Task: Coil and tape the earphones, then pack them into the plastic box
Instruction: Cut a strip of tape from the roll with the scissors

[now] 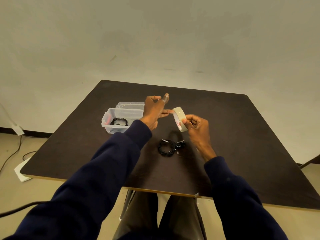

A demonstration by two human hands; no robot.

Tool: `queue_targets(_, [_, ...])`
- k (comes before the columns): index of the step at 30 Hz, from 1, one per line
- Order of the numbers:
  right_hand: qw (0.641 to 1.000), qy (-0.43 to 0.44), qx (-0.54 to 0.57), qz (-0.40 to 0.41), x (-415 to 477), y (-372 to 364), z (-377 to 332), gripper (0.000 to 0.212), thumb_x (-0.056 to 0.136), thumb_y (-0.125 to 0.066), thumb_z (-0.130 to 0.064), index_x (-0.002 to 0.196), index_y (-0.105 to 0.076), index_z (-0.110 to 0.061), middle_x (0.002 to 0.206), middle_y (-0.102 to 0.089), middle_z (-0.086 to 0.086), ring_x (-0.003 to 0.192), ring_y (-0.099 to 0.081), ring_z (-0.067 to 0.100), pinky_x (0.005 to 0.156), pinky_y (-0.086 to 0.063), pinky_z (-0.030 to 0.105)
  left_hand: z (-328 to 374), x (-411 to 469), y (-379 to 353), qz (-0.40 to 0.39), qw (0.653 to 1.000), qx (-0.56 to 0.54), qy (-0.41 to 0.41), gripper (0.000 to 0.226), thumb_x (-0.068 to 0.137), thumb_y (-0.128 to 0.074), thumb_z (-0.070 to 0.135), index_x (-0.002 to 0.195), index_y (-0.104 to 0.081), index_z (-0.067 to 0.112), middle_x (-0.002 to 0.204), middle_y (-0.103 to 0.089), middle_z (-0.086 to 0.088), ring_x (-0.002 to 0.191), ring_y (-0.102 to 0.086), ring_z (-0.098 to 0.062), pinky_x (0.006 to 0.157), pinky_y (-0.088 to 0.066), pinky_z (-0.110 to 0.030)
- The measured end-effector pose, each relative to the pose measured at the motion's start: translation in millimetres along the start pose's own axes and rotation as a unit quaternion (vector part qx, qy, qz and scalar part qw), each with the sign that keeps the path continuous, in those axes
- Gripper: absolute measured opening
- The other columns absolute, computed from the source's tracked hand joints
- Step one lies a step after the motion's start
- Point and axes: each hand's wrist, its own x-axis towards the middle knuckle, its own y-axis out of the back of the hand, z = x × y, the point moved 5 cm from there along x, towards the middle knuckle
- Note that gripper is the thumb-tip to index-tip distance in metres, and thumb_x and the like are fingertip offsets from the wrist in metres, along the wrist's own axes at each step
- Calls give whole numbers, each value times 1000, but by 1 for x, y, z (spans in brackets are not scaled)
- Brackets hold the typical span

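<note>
- cream masking tape roll [180, 118] stands on edge in the right hand [195, 128], thumb and fingers curled round its near rim, held up above the dark table [242, 135].
- the left hand [153, 110] is mostly spread. its lower fingers [165, 112] reach straight out to touch the roll's far rim, and one digit stands up with a short translucent strip of tape [166, 97] stuck to its tip. it grips nothing that we can see.
- we judge the taping step to be in hand: a piece looks torn off and ready. the coiled black earphones [167, 147] lie loose on the table just below the right hand, touched by neither hand, and we can make out no tape on them.
- the next move, as we read it: set the roll down, pin the coil with one hand so it does not spring open, and wrap the strip across the bundled strands.
- the clear plastic box [105, 125] stands open beyond the left wrist, its lid [131, 104] lying just behind it.
- inside the box we see one coiled black cable [119, 121], likely another set of earphones, and something red [108, 118] at the left end, too small to name.
</note>
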Motion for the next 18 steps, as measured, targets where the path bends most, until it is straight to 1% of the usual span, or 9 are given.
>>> queue_targets(2, [1000,0,7,2,1,-1,3,13,99,-66,-18,106,-75,-24,99,-76,-8,97,-73,14,85,-60,38,-3,1,2,18,1000,11,-10,37,100,-66,33,123,-51,9,124,-65,-10,86,-78,-28,82,-64,-35])
queue_targets(5, [1000,-6,19,9,2,-5,6,17,102,-62,-20,115,-73,-18,106,-75,-3,101,-71,16,86,-61,37,-6,1,4,22,999,11,-23,32,101,-66,28,123,-49,11,127,-63,-12,83,-78,-25,74,-63,-28])
queue_targets(7, [999,-10,39,19,1,-7,6,18,104,-56,-18,114,-71,-19,98,-73,-2,95,-70,15,81,-57,33,-4,1,3,14,999,11,-28,34,101,-67,25,126,-47,14,129,-62,-11,83,-78,-23,80,-63,-31])
queue_targets(10, [990,-48,111,72,6,6,6,25,107,-43,-11,112,-68,-13,86,-64,3,83,-66,17,77,-54,30,-2,3,11,10,999,21,-37,41,101,-66,24,134,-42,18,130,-62,-12,100,-75,-23,93,-59,-37])
queue_targets(12, [981,-93,134,103,15,26,7,27,109,-41,-17,109,-66,-7,83,-56,3,79,-62,17,75,-54,28,-4,1,16,-9,999,21,-39,45,102,-64,25,139,-39,18,125,-66,-12,101,-75,-22,95,-59,-37])
queue_targets(14, [977,-142,123,104,24,48,15,37,109,-41,-33,103,-66,-5,81,-48,2,73,-52,15,71,-51,30,-9,-4,19,-36,998,25,-43,48,102,-65,23,142,-40,16,120,-70,-13,101,-77,-22,93,-61,-38])
queue_targets(15, [979,-147,103,96,27,57,19,40,108,-45,-34,100,-67,-2,80,-46,2,71,-48,15,70,-48,32,-11,-6,20,-49,998,23,-44,49,101,-67,21,142,-41,14,118,-71,-13,101,-77,-23,92,-62,-39])
queue_targets(16, [983,-143,74,91,30,65,23,38,106,-50,-29,96,-67,3,79,-46,4,71,-46,17,68,-47,34,-13,-10,19,-62,997,19,-42,50,99,-69,18,141,-43,13,116,-72,-14,101,-77,-24,91,-62,-40])
queue_targets(18, [984,-144,16,99,32,81,31,34,103,-54,-18,99,-66,14,77,-51,5,71,-47,20,64,-46,34,-16,-14,13,-86,995,22,-38,50,95,-73,14,139,-51,9,114,-75,-15,100,-77,-26,92,-62,-43])
